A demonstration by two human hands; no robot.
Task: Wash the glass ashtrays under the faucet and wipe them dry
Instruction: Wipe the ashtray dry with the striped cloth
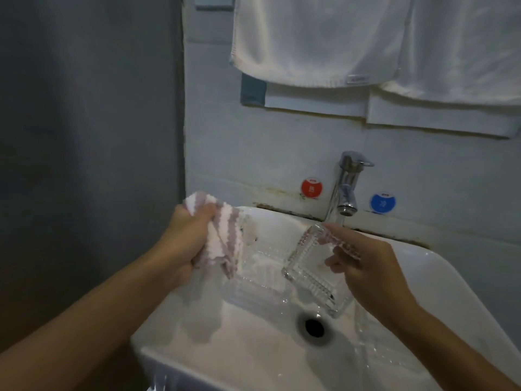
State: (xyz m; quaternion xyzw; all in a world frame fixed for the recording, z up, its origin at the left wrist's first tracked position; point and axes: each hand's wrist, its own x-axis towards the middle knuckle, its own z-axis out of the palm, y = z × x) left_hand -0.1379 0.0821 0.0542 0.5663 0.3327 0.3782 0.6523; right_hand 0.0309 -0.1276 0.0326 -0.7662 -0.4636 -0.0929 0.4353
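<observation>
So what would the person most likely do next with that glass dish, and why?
Probably turn the glass ashtray under the stream to rinse its other faces. The right hand holds it tilted over the sink, just below the faucet, with water running, while the left hand grips the striped cloth off to the side, not yet wiping.

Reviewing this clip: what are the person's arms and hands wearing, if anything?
Nothing shows on either. The left hand and right hand are bare, with no gloves, and no rings or watch are visible. Both forearms are uncovered up to the frame edge; no sleeve is in view.
</observation>
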